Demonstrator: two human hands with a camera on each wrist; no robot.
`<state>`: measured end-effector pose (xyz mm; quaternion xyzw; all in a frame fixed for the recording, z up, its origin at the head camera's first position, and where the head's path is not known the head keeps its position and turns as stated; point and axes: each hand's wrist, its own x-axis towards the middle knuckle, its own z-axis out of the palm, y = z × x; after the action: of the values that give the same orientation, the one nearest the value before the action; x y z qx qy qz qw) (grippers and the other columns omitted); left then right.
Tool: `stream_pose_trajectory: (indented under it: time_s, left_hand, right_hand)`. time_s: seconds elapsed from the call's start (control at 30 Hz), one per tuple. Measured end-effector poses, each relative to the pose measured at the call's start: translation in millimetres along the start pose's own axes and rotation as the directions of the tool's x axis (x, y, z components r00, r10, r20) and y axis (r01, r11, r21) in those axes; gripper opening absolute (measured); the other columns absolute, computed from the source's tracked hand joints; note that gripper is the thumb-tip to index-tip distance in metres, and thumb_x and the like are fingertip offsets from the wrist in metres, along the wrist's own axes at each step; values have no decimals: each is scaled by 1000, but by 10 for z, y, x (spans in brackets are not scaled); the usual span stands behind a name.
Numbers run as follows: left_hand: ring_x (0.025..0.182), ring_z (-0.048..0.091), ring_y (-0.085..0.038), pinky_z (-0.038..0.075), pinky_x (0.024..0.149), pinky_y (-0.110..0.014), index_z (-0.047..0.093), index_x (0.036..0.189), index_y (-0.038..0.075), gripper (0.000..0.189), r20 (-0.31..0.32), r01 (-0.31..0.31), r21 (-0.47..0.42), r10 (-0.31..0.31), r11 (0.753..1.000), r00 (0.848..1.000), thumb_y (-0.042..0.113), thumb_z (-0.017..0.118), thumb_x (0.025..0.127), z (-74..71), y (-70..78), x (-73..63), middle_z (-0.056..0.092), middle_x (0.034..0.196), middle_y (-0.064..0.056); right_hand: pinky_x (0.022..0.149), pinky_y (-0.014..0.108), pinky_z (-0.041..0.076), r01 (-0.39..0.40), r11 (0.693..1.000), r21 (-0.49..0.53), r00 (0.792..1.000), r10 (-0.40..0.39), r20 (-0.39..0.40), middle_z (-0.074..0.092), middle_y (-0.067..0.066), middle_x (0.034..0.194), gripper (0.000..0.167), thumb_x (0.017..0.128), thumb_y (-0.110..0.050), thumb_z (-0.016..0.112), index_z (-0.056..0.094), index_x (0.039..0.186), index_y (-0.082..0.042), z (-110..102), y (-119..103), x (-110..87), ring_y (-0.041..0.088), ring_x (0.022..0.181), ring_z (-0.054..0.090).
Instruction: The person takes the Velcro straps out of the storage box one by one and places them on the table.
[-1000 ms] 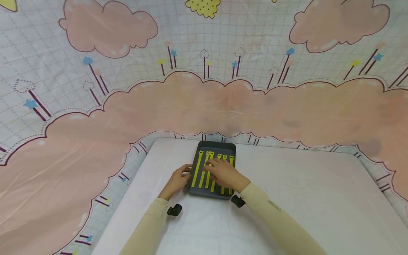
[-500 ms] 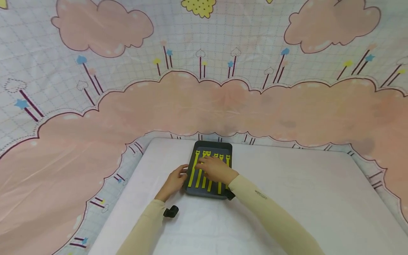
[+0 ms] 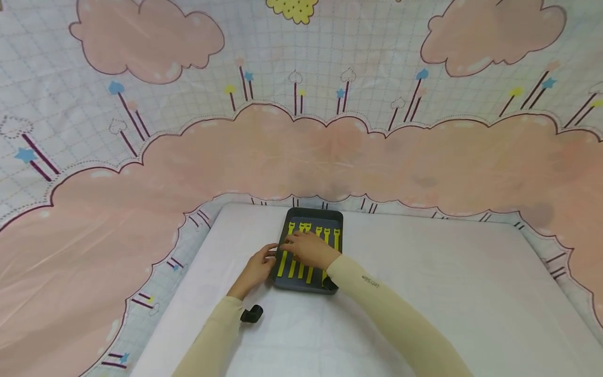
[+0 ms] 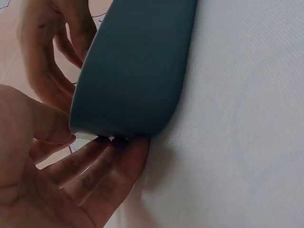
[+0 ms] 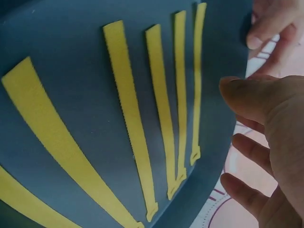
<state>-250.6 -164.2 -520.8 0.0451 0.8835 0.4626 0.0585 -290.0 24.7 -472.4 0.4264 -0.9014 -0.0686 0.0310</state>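
Note:
Several yellow hook-and-loop cable ties, each with a slotted head, lie side by side in a dark grey-blue tray. Over the tray's left part is my right hand, which covers the middle of the leftmost ties. In the right wrist view its thumb and fingers stand apart near the tray's side wall, holding nothing. Against the tray's left side, my left hand touches the outer wall with extended fingers, and its thumb tip is right at the rim.
The tray stands on a white-covered table, close to its back edge. Behind rises a patterned cloth backdrop with pink clouds. A black wrist-worn device shows by the left forearm, another beneath the right.
My right hand has moved left across the ties, from the middle of the tray to the leftmost one. The left hand stays at the tray's side, and the head view has shifted slightly.

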Motion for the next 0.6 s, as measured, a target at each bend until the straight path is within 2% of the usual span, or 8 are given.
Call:
stream_pose_trajectory:
  time_s: [0.17, 0.6]
  left_hand:
    - [119, 61, -41, 51, 96, -51, 47, 143, 7, 43, 2, -5, -5, 5, 1000, 1000, 7, 48, 100, 5, 11, -15, 59, 132, -26]
    - [118, 62, -38, 52, 95, -49, 48, 143, 10, 43, -10, 8, -8, -8, 1000, 1000, 8, 49, 100, 14, -18, -13, 60, 132, -23]
  right_hand:
    - [102, 42, 51, 17, 999, -49, 998, -13, 63, 57, -5, 139, 46, 94, -28, 67, 56, 138, -34, 43, -2, 46, 18, 129, 54]
    - [101, 42, 51, 34, 992, -121, 998, -28, 52, 57, -6, 140, 41, 96, -27, 64, 58, 136, -38, 104, -3, 108, 17, 128, 54]
